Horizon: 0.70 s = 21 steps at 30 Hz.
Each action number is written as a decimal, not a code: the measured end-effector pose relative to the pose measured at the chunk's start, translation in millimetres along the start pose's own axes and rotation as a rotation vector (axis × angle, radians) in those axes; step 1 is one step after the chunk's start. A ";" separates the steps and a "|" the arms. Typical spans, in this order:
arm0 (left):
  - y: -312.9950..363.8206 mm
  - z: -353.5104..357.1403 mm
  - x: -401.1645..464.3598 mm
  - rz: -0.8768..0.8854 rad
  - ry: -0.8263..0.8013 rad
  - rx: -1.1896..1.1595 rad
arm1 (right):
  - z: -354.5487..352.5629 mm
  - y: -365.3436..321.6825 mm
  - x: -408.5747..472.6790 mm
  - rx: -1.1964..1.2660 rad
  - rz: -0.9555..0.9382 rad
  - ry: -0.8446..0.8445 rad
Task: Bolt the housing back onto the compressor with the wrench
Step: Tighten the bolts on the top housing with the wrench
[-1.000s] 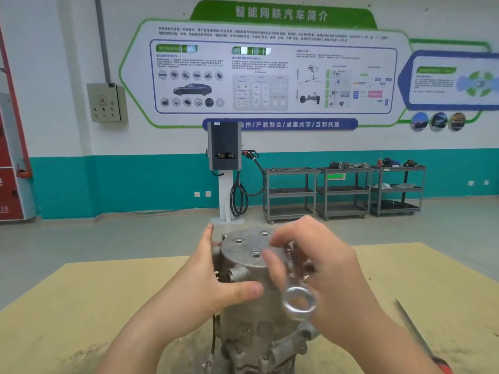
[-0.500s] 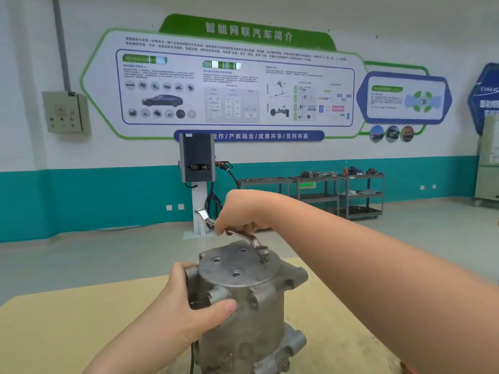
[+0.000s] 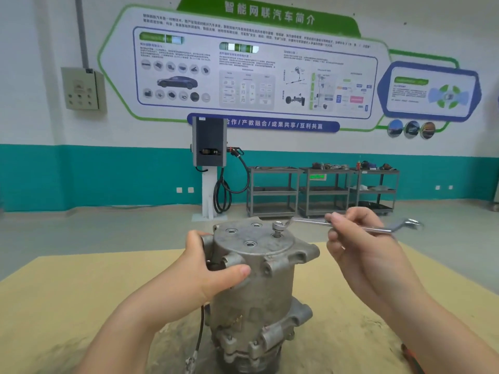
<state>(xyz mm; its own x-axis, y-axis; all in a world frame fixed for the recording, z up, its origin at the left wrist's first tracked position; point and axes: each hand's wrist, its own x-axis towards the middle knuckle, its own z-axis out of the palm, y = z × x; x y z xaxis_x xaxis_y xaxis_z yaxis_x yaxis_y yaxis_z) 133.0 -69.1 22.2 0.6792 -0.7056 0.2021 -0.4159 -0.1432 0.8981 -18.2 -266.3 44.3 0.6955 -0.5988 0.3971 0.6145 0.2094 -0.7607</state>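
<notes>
Steel wrench (image 3: 351,225) swung rightward on bolt (image 3: 277,227), housing (image 3: 259,255) still gripped

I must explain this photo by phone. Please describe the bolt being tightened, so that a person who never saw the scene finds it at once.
Find the grey metal compressor standing on the tan table. Its flat round top has several bolt holes. The bolt stands in the hole at the right rear, under the ring end of the wrench; the other holes visible look empty.

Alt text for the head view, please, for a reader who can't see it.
A right hand holds a wrench on a bolt atop a grey metal compressor, while the left hand grips its side. It stands on a tan table.
</notes>
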 end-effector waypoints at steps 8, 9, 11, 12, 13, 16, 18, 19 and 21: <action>-5.3 -0.3 1.9 0.070 -0.012 0.015 | 69.5 -9.7 -12.7 -1.309 -0.686 -0.663; -4.7 0.1 1.6 0.079 -0.014 0.034 | 86.2 -7.7 -4.2 -1.384 -0.644 -0.717; -4.3 0.0 1.7 0.045 0.014 0.013 | 115.0 3.4 19.6 -1.562 -0.591 -0.771; -4.4 -0.1 1.6 0.019 0.034 0.000 | 127.6 9.3 33.3 -1.652 -0.544 -0.778; -4.1 -0.3 1.5 0.005 0.042 -0.010 | 137.6 14.1 48.2 -1.722 -0.467 -0.764; -1.5 0.2 0.1 0.000 0.010 -0.044 | 144.0 20.7 94.0 -1.831 -0.124 -0.636; -1.5 -0.9 -0.4 0.004 -0.003 -0.046 | 130.4 17.4 116.9 -1.701 0.176 -0.474; -1.7 -1.4 -0.5 0.002 -0.004 -0.046 | 117.9 14.8 123.7 -1.497 0.356 -0.374; -1.8 -2.6 0.1 -0.008 -0.009 -0.046 | 84.3 10.1 129.3 -0.973 0.651 -0.188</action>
<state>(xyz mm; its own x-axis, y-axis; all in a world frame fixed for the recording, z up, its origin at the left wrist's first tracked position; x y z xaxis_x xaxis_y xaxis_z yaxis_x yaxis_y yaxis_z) 135.4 -67.2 21.7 0.6766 -0.7109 0.1918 -0.3824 -0.1167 0.9166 109.3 -276.4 131.2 0.8662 -0.4572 -0.2017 -0.3602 -0.2915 -0.8862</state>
